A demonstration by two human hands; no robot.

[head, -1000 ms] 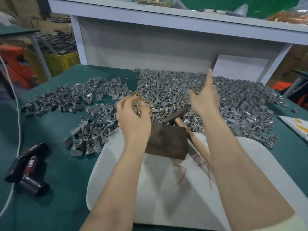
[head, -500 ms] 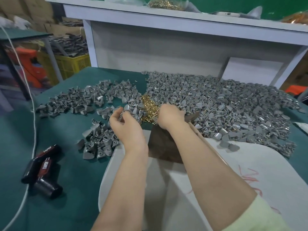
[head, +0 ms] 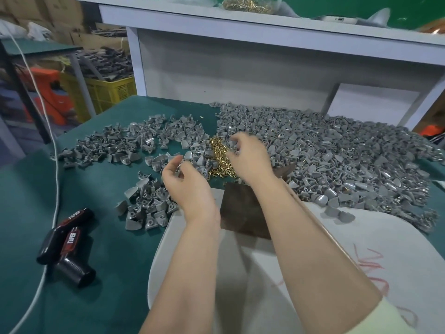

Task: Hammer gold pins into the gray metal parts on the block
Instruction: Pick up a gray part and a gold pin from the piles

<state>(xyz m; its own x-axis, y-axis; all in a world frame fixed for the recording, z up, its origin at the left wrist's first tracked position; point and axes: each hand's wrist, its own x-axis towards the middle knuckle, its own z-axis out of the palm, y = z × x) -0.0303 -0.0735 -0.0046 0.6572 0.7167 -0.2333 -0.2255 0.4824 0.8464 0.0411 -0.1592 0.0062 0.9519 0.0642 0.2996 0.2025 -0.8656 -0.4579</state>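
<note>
Gold pins [head: 217,154], one heap; one block [head: 243,213].

Pins [head: 218,156] behind block [head: 240,213], parts [head: 337,160] piled right

At lower left we see a black-and-red power tool [head: 67,247] lying on the green worktop [head: 101,297], with a white cable [head: 55,150] running past it. A white board [head: 361,249] with red scribbles fills the lower right. A yellow crate [head: 106,92] stands at upper left, and a white shelf [head: 265,27] runs along the top.
</note>
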